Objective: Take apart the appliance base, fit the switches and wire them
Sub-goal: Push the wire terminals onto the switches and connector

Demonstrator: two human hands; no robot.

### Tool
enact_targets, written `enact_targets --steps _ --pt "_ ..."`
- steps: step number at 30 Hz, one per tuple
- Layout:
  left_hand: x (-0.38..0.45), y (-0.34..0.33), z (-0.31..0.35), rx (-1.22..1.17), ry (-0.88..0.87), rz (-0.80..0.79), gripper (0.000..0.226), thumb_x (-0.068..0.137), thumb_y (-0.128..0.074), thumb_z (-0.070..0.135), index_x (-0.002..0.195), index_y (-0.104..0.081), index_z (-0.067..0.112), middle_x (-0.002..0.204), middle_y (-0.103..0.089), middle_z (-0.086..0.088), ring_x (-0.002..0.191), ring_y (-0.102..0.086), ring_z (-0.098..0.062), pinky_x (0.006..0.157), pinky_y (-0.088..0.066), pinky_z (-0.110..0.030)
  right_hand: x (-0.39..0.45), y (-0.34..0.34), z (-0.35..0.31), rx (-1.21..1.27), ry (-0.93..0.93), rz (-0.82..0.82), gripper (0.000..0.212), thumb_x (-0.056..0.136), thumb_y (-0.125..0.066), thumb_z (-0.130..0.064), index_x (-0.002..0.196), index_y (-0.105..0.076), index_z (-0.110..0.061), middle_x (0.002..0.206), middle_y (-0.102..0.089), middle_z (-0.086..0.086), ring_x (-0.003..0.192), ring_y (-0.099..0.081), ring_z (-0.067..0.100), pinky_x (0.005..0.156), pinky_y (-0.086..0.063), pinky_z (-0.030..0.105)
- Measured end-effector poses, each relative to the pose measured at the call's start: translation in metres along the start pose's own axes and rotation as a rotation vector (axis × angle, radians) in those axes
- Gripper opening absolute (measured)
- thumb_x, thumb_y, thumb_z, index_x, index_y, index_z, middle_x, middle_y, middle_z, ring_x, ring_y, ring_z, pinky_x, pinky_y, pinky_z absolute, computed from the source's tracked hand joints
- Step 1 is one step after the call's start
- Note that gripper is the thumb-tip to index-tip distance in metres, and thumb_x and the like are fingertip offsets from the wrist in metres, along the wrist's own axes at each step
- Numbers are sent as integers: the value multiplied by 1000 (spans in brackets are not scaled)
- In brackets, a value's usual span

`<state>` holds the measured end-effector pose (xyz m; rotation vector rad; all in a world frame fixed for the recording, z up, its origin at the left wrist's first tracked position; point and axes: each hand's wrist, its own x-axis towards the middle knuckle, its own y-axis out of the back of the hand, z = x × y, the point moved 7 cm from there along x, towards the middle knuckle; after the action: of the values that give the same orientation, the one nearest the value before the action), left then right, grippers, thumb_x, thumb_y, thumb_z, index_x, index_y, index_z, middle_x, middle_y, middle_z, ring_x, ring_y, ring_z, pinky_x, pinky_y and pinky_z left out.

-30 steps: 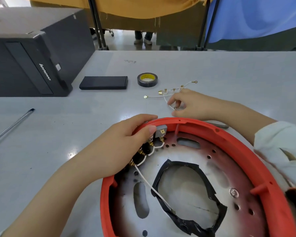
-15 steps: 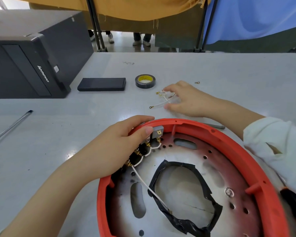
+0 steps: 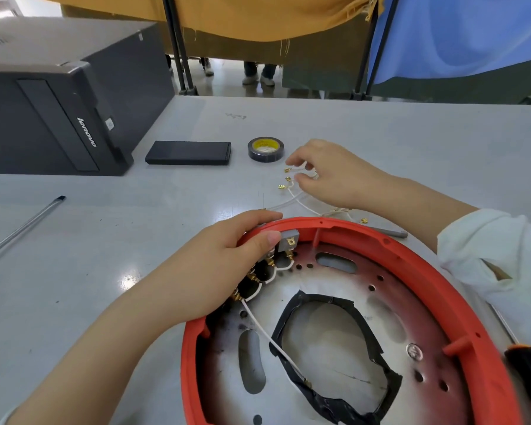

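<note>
White jumper wires (image 3: 301,197) lie on the worktop (image 3: 135,240) just beyond the red base (image 3: 442,271), pinched by the right hand (image 3: 328,173); the left hand (image 3: 227,265) grips the rim at the switches (image 3: 284,245).

Matt orange plastic rim (image 3: 436,273) around a scorched, dull metal plate (image 3: 344,286); glossy black tape roll (image 3: 265,149); smooth, faintly shiny grey table (image 3: 411,142).

— What colour is the appliance base (image 3: 436,271)?
— Red rim, silvery plate, black tape round its hole.
— The wires (image 3: 298,197)?
— White, brass-tipped.
— The tape roll (image 3: 265,149)?
— Black, yellow core.
</note>
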<state>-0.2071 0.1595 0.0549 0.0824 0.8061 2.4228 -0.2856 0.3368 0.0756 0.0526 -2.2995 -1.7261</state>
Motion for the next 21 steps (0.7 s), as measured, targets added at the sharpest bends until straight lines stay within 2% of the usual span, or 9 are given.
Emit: enact_targets --steps 2,4,6,11,13,15,17,19,21 --pt "0 0 0 1 -2 0 32 95 -45 48 125 -54 51 118 -61 27 107 -57 5 97 -42 -17 8 -6 6 -167 7 -34 35 94 -45 -20 127 -54 -12 127 -52 10 120 -43 27 101 -36 36" --pt "0 0 0 -2 -3 3 32 93 -45 49 124 -54 51 115 -63 26 106 -58 4 96 -43 -17 11 -23 21 -299 -65 -179 38 94 -40 -20 129 -49 -9 128 -49 14 121 -40 31 102 -36 42" --pt "0 0 -1 -1 1 3 33 92 -44 51 124 -54 52 113 -64 24 103 -60 0 95 -45 -19 8 -37 34 -328 -153 -296 44 95 -36 -23 136 -40 -9 131 -45 17 122 -37 33 102 -35 43" --pt "0 0 0 -10 -1 1 33 92 -44 50 124 -54 51 113 -64 24 102 -61 -1 95 -46 -21 10 -41 46 -292 -267 -366 60 95 -34 -31 150 -15 -16 150 -20 19 136 -12 35 107 -26 45" --pt "-1 0 0 -8 -4 0 34 91 -44 51 124 -54 51 113 -64 24 101 -61 0 95 -46 -20 12 -40 48 -287 -308 -414 57 95 -31 -32 148 -19 -15 145 -27 20 131 -16 34 103 -25 42" --pt "0 0 0 -5 -7 -1 33 92 -44 51 123 -54 52 112 -64 24 101 -61 -2 95 -46 -22 11 -39 43 -278 -308 -448 49 96 -29 -30 142 -30 -13 129 -43 18 113 -26 28 93 -22 36" --pt "-1 0 -1 -2 -7 -2 31 93 -44 51 123 -53 53 111 -65 24 101 -62 -4 92 -46 -18 7 -37 35 -267 -293 -454 43 96 -30 -27 137 -36 -13 123 -47 17 100 -26 24 86 -19 33" --pt "-1 0 0 0 -9 -4 32 93 -43 51 123 -53 52 111 -65 21 102 -62 -7 92 -46 -20 0 -36 24 -241 -257 -462 43 96 -33 -24 138 -37 -14 126 -46 17 97 -23 21 82 -16 30" --pt "0 0 0 0 -13 0 33 91 -43 51 123 -54 52 111 -66 19 103 -62 -8 94 -47 -25 -10 -38 11 -213 -195 -498 46 97 -36 -23 142 -34 -14 133 -45 15 104 -28 21 83 -15 28"
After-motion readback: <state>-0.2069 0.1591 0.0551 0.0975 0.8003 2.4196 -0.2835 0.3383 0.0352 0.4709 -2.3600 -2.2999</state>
